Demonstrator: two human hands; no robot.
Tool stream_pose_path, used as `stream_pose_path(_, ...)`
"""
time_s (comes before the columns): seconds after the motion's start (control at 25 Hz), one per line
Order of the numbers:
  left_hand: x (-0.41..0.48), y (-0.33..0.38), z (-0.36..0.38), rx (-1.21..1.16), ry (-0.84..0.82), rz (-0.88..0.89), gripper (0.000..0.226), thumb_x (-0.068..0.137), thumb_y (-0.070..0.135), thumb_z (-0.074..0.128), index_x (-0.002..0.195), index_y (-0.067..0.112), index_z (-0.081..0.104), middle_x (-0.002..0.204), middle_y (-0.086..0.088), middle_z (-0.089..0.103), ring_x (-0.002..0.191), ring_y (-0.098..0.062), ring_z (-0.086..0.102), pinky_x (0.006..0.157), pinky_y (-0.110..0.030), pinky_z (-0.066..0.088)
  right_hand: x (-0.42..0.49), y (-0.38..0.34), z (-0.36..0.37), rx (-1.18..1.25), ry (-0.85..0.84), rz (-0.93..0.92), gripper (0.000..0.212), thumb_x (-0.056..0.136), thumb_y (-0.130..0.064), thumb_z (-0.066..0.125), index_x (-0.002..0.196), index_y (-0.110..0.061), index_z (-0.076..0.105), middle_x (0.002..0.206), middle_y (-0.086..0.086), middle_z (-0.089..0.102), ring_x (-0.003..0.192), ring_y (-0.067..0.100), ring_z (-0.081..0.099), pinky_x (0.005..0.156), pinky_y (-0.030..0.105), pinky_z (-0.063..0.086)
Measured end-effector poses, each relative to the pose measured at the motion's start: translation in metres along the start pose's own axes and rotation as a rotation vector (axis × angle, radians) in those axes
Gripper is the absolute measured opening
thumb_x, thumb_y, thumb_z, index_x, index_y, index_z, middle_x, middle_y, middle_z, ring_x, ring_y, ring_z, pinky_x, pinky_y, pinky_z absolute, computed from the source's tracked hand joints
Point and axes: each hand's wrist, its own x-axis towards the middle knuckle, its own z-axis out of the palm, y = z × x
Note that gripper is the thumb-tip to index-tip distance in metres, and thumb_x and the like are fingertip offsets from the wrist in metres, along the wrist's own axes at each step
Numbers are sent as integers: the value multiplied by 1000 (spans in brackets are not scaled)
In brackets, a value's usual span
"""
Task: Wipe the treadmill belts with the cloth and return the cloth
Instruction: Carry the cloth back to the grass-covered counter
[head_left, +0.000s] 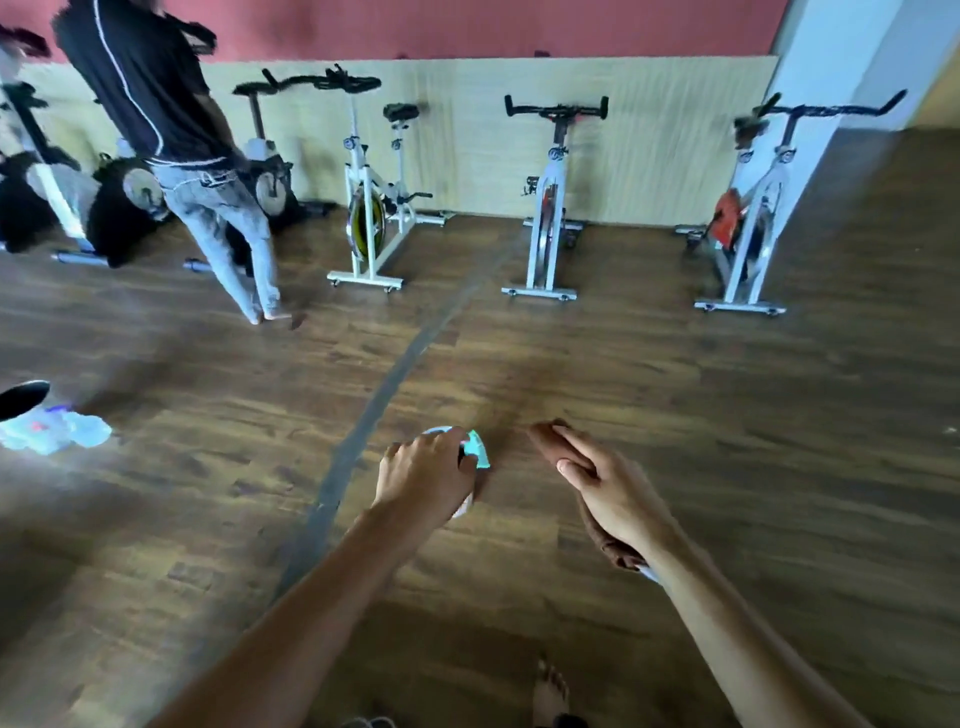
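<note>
My left hand (423, 475) is closed around a white bottle with a light blue top (475, 449), held out over the wooden floor. My right hand (608, 488) holds a brown cloth (615, 551); the cloth pokes out past my fingertips and hangs below my wrist. Both arms reach forward at about waist height, a short gap between the hands. No treadmill belt is in view.
Several white exercise bikes (371, 208) stand in a row along the far wooden wall panel. A person in a black shirt and grey jeans (171, 145) stands at the left. Crumpled plastic (52, 431) lies on the floor at the left edge. My bare foot (550, 691) shows below.
</note>
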Motion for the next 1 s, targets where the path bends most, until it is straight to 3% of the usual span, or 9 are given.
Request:
stream_pose_path(0.36, 248, 139, 37, -47, -76, 206, 33, 90, 39, 53, 121, 32, 61, 114, 0, 70, 112, -25, 62, 92, -34, 47, 162, 97, -130, -20, 203, 230, 47, 97, -35, 51, 142, -45, 40, 148, -18, 44, 134, 10, 44, 110, 35, 37)
stream_pose_path(0.72, 443, 291, 82, -65, -144, 645, 31, 93, 38, 52, 120, 28, 62, 118, 4, 68, 111, -22, 62, 88, -32, 48, 255, 177, -233, 84, 541, 500, 49, 96, -27, 57, 141, -42, 45, 147, -16, 44, 135, 8, 42, 114, 32, 33)
stream_pose_path(1.0, 499, 463, 110, -64, -218, 1031, 34, 92, 40, 55, 123, 28, 62, 116, 2, 69, 110, -20, 62, 90, -32, 48, 257, 235, -318, 75, 868, 680, 50, 96, -22, 59, 142, -36, 46, 149, -16, 42, 137, 5, 38, 116, 32, 30)
